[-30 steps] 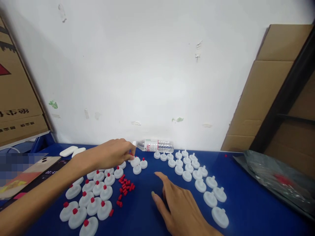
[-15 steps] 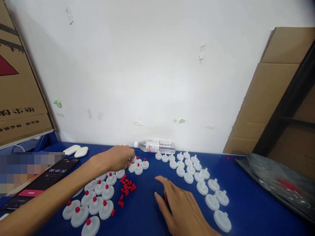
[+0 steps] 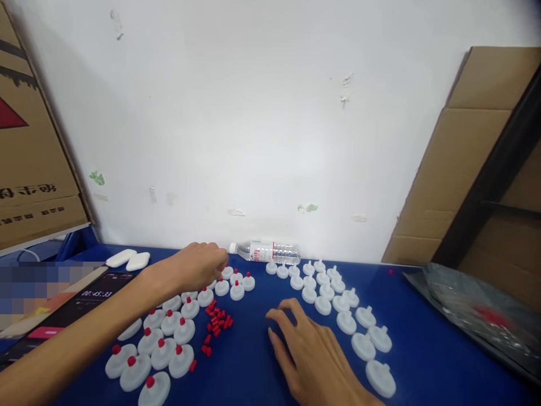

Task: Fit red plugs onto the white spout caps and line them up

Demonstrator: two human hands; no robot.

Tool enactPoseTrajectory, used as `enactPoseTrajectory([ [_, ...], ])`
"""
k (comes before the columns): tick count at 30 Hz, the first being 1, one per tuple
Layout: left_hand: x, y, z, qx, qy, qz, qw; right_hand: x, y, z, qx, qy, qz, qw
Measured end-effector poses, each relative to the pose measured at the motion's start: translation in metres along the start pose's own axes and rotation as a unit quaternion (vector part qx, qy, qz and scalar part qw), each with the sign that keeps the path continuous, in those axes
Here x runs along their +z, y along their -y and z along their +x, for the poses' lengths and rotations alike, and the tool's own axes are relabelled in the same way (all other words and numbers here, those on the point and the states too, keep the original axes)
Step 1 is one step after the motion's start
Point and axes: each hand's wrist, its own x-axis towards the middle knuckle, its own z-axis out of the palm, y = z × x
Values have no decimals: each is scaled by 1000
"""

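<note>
My left hand [image 3: 198,266] reaches across the blue table [image 3: 249,366] with its fingers pinched together over the far end of a group of white caps with red plugs [image 3: 169,338]; what the fingertips hold is hidden. A small pile of loose red plugs [image 3: 217,322] lies just right of that group. My right hand [image 3: 313,355] rests on the table near the front, fingers curled and apart, holding nothing. To its right runs a curved row of white caps without plugs [image 3: 346,321].
A clear water bottle [image 3: 266,251] lies on its side against the white wall. A phone showing a timer [image 3: 80,304] and two white oblong pieces [image 3: 127,259] sit at the left. Cardboard boxes stand at both sides, and a grey plastic bag [image 3: 477,316] lies at the right.
My left hand stayed at the far capped pieces, shifting slightly. The right hand's fingers curled in from lying stretched flat. The camera tilted a little.
</note>
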Motion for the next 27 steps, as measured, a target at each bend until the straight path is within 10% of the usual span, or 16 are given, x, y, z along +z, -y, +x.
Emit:
enactPoseTrajectory([
  [10,5,-28,-11,89,91,-82,988,-1,-18,6,115,6,-212,970],
  [18,8,-36,-12,95,111,-92,985,2,-10,0,5,-12,-122,992],
  [27,9,-47,-8,99,146,-109,978,2,-13,-1,37,36,-72,996],
])
